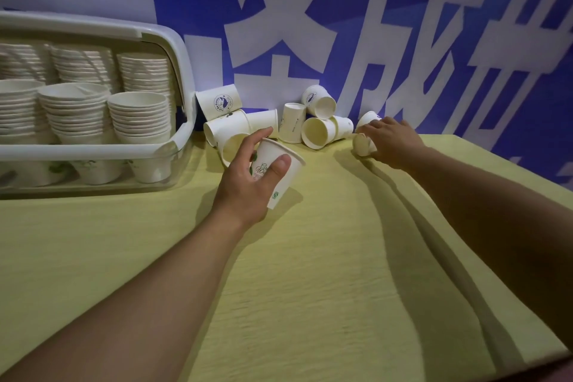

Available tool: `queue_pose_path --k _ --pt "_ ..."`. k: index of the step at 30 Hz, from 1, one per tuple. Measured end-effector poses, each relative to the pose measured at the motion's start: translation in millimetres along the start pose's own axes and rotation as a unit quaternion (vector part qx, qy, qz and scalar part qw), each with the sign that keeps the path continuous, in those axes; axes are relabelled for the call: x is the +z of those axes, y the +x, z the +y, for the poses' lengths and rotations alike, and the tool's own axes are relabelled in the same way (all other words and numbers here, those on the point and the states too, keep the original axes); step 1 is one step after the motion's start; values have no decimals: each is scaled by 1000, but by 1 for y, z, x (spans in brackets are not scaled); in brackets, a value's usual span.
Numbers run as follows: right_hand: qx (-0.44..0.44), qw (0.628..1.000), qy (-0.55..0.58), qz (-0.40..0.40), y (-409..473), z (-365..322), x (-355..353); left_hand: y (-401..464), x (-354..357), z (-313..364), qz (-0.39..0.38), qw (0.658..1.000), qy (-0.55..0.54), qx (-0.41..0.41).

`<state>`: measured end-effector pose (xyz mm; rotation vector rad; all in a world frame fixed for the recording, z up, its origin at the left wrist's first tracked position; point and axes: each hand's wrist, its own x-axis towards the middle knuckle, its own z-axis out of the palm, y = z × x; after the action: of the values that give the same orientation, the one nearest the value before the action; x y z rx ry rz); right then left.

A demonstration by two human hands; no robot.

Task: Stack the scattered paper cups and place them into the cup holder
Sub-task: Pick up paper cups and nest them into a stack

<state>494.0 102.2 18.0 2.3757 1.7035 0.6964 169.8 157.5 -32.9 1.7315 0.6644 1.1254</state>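
My left hand (248,178) grips a white paper cup (280,178) with green print, tilted and just above the table. My right hand (393,141) reaches to the back right and closes over a small cup (362,144) lying on its side; another cup (367,119) lies just behind the fingers. Several loose white cups (319,132) lie tumbled against the wall between the hands. The cup holder (93,150), a clear box with a white rim, stands at the left and holds several tall stacks of cups (139,115).
A yellow-green cloth covers the table (310,273), with long folds running under my right arm. A blue and white banner wall (310,25) rises right behind the cups. The table's right edge slants down at the far right.
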Motion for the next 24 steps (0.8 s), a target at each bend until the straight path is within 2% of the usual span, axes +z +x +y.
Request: queue_pose_path --k 4,6,8,9,11,14,17,19,24 --pt "-21 999 -20 14 2 6 2 1 0 -1 -2 1000 6 5" --pt "-9 999 36 27 3 3 -2 0 1 0 -5 1000 8 5" --pt "17 986 146 74 3 -9 -13 -1 1 1 -11 1000 13 4" --pt "34 969 218 110 1 -19 -20 -2 1 2 -19 1000 15 3" --pt "59 911 374 162 -7 -41 -38 -3 1 4 -33 999 15 3" --pt "-1 835 512 203 -31 -73 -63 -5 1 5 -47 999 15 9" --pt "-60 779 594 192 -52 -98 -79 -6 -1 8 -56 998 4 13" --pt "-60 750 634 179 -61 -110 -82 -8 -2 10 -57 998 -3 17" --pt "-27 712 684 154 -70 -129 -80 -9 -3 12 -52 998 -16 23"
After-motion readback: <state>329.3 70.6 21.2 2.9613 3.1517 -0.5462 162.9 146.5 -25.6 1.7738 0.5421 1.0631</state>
